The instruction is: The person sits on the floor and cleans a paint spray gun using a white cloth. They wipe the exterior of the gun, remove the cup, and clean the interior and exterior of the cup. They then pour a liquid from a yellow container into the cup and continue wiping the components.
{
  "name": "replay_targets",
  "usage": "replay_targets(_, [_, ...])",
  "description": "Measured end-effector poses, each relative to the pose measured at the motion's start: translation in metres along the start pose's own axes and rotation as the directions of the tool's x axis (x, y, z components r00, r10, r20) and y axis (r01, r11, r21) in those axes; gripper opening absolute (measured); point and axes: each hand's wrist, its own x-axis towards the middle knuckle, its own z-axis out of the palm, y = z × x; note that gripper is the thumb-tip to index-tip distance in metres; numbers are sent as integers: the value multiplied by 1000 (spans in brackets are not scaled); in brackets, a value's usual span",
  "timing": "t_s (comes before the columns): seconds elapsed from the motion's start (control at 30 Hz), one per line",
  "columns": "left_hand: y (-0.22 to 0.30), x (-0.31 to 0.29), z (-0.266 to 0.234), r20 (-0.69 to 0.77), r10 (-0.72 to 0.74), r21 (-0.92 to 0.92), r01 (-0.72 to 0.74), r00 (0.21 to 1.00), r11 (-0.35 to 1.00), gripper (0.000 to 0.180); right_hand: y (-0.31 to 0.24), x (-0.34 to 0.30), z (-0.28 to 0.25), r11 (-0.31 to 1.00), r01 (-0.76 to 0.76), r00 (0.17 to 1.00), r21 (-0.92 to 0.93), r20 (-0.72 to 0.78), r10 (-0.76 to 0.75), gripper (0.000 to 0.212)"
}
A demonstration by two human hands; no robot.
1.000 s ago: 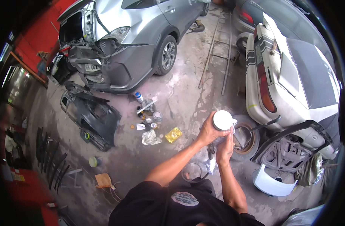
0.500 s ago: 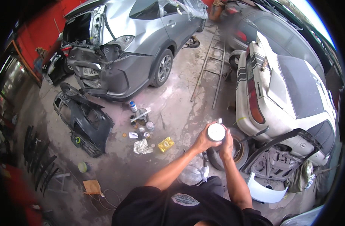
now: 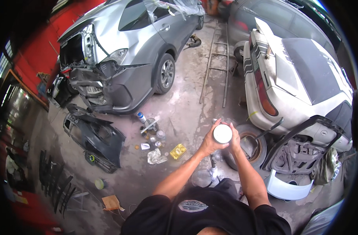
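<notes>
Between my two hands, in front of my chest, is a round cup with a white lid [image 3: 223,134], its flat top facing up. My left hand [image 3: 208,143] wraps its left side, fingers curled round the far edge. Against the right side presses my right hand [image 3: 235,139], its fingers partly hidden behind the cup. A small pale part pokes out beyond the far edge; what it belongs to is hidden. Below the hands, close to my legs, lie a clear plastic-covered round thing [image 3: 201,178] and a tyre with its wheel rim [image 3: 261,148].
A silver car with a broken rear [image 3: 136,74] stands ahead left, a white car [image 3: 261,84] at right. On the floor lie a dark bumper [image 3: 97,137], several cans and bottles [image 3: 160,134], a yellow container [image 3: 178,151], a metal ladder-like frame [image 3: 218,68] and a grey panel [image 3: 296,158].
The view has shifted, so the floor things sit farther right and lower. Both hands still grip the cup, which has moved slightly left in the picture and shows its lid more flatly.
</notes>
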Motion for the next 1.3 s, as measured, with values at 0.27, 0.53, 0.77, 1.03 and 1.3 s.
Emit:
replay_targets(0.27, [-1,11,31,-63,-61,80,66,996,995,93,49,-53,0,876,-44,994,481,-63,85,56])
replay_targets(0.53, [2,33,37,10,-133,-119,133,991,984,91,14,-17,-25,987,144,971,-71,-183,-155,61])
replay_targets(0.77, [-16,36,20,78,-190,-99,197,979,975,86,1,-30,-12,845,417,860,-335,-155,-486,52])
replay_targets(1.03, [-12,47,20,-52,-89,-171,79,995,982,69,50,-67,34,868,190,904,-458,-264,-337,60])
replay_targets(1.3, [6,42,-2,-34,-65,-89,62,997,994,69,17,-108,17,898,132,966,-419,-150,-212,58])
